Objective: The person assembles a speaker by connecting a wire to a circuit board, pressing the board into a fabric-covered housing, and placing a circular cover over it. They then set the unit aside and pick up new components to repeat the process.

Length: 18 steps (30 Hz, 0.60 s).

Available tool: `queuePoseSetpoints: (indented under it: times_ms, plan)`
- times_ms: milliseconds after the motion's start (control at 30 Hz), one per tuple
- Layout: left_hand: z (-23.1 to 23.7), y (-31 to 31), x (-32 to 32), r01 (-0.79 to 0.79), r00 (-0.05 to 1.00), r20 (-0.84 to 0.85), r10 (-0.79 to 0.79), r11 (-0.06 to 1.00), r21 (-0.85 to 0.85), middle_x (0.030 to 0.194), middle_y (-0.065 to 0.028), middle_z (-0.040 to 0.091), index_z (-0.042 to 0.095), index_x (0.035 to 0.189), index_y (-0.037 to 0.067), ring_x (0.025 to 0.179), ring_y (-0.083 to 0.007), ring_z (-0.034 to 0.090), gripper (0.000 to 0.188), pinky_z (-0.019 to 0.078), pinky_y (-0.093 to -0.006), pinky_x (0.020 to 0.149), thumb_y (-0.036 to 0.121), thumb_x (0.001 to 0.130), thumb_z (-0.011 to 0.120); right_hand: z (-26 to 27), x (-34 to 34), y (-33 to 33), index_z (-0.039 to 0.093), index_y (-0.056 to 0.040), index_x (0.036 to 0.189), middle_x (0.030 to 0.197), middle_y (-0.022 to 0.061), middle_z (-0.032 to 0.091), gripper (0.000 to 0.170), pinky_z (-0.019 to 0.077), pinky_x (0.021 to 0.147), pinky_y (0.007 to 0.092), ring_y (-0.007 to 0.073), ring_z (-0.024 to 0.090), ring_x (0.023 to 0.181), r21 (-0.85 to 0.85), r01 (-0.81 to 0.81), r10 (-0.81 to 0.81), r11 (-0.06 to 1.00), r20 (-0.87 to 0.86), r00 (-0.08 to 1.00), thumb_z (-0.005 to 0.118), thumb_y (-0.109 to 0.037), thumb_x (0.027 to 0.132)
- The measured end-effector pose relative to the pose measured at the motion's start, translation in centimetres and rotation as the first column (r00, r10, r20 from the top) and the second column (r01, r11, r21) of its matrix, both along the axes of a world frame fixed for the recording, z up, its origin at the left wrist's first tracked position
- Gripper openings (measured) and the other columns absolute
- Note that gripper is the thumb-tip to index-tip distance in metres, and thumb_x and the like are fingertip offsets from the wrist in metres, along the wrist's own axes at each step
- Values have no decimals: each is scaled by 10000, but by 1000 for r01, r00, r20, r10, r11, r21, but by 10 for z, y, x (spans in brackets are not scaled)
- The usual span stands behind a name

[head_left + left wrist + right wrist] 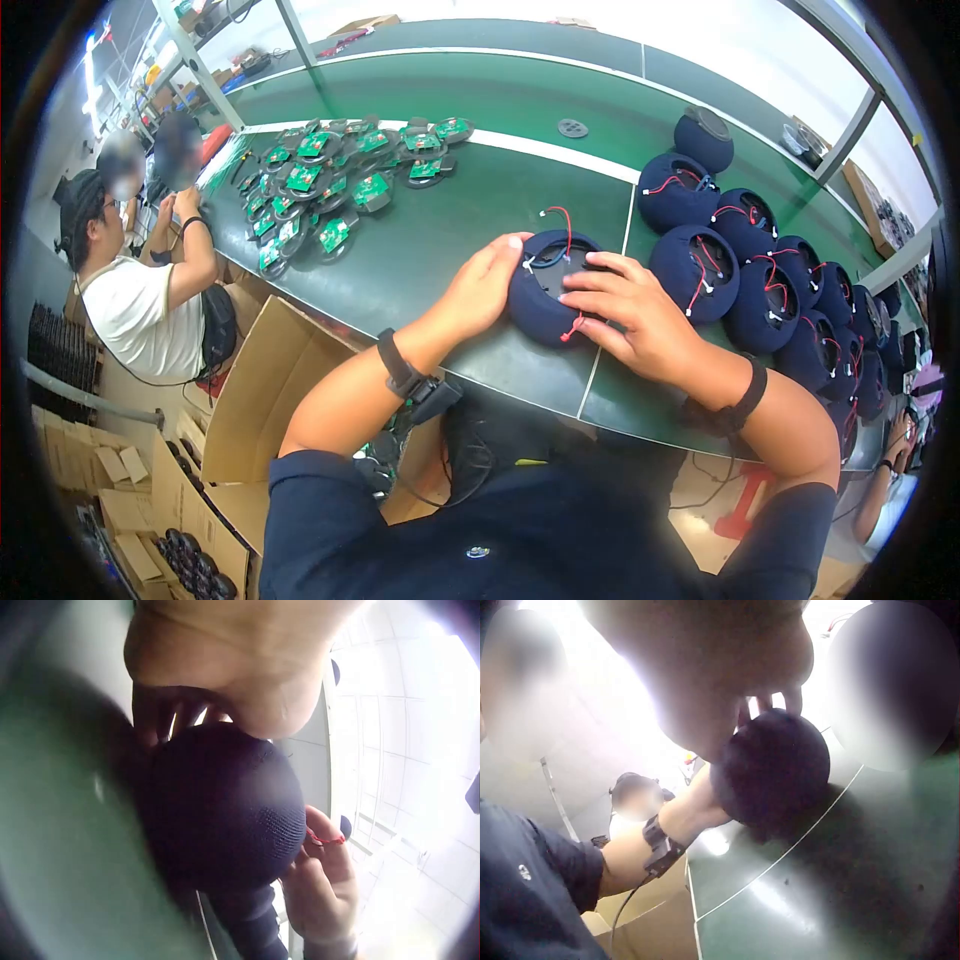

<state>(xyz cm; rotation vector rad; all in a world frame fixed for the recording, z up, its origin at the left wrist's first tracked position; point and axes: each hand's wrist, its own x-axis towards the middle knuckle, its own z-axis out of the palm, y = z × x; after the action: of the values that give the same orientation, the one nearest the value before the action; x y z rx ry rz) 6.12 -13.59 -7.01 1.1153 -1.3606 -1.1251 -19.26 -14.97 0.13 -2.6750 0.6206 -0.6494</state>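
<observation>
- Here at the front of the surface (410,235), one shell (535,317) sits between the left hand (487,286) and the right hand (645,325).
- Away to the left, farther back, circuit boards (303,178) lie heaped.
- Over on the right, more shells (745,312) run in rows from back to near edge, wires (702,262) in their openings.
- Behind the middle: a disc (573,128) on the surface.
- Down left, a carton (262,385); beyond it, a seated person (145,305).

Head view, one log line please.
left hand: grips navy shell | right hand: over its open top | green boards: heaped leftward
</observation>
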Motion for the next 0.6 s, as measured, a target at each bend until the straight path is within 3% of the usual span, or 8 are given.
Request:
queuePoseSetpoints:
  times_ms: [167, 233, 267, 300, 333, 433, 500, 600]
  plan:
    - [1, 19, 16, 58, 994, 94, -56, 998, -22, 1308, -91, 652, 536, 1453, -28, 1210, -155, 582, 502, 450, -333, 1086, 339, 1155, 368, -8, -6, -9, 763, -123, 1190, 1209, 56, 752, 292, 453, 1062, 480, 356, 590, 1293, 4, -116, 115, 993, 99, 988, 767, -144, 899]
    - [17, 28, 39, -15, 972, 237, 2, 999, 51, 1211, -98, 701, 614, 1370, 9, 1141, -216, 645, 402, 498, -374, 1024, 293, 1108, 505, -13, -6, -7, 763, -119, 1191, 1164, 53, 767, 299, 451, 1055, 465, 341, 615, 1265, 20, -73, 69, 997, 134, 989, 776, -142, 893]
    - [13, 23, 55, -117, 812, 518, 270, 944, -309, 1169, -122, 710, 644, 1310, 19, 1105, -270, 659, 356, 513, -402, 990, 259, 1054, 582, -10, -3, -3, 772, -114, 1158, 1138, 52, 775, 275, 452, 1035, 449, 311, 646, 1214, 28, -34, 30, 999, 147, 989, 784, -135, 884]
    - [9, 16, 70, -65, 538, 629, 561, 771, -633, 1127, -146, 719, 674, 1249, 30, 1069, -324, 673, 316, 527, -431, 956, 224, 1000, 658, -12, -2, -2, 772, -114, 1158, 1138, 52, 775, 275, 452, 1035, 449, 311, 646, 1214, 28, -56, 51, 998, 155, 987, 784, -135, 884]
    - [11, 10, 90, -118, 428, 571, 701, 670, -733, 1121, -195, 705, 686, 1163, 23, 1064, -401, 652, 300, 527, -474, 943, 171, 905, 729, -13, -2, -2, 776, -113, 1137, 1135, 51, 776, 256, 453, 1023, 441, 298, 655, 1186, 15, -24, 21, 1000, 163, 986, 784, -132, 881]
    - [12, 8, 137, -360, 112, 730, 674, 712, -602, 1235, -149, 641, 659, 1248, 36, 1171, -363, 587, 402, 498, -488, 957, 195, 891, 755, -13, 8, -5, 782, -113, 1089, 1088, 42, 783, 212, 450, 983, 412, 255, 676, 1103, -51, 0, 10, 999, 199, 980, 784, -123, 878]
    - [1, 2, 162, -338, -72, 778, 624, 719, -607, 1245, -107, 620, 666, 1283, 88, 1194, -339, 570, 439, 492, -486, 950, 219, 879, 775, -12, 17, -6, 779, -98, 1089, 1064, 46, 788, 210, 439, 968, 392, 227, 690, 1053, -55, 24, -10, 998, 233, 972, 783, -116, 880]
    - [5, -10, 179, -306, -123, 836, 535, 781, -545, 1170, -96, 611, 700, 1257, 164, 1156, -319, 571, 398, 486, -481, 934, 218, 871, 783, -14, 25, -3, 779, -87, 1092, 986, 27, 794, 178, 407, 974, 384, 186, 707, 975, 65, 43, -60, 997, 297, 953, 762, -124, 918]
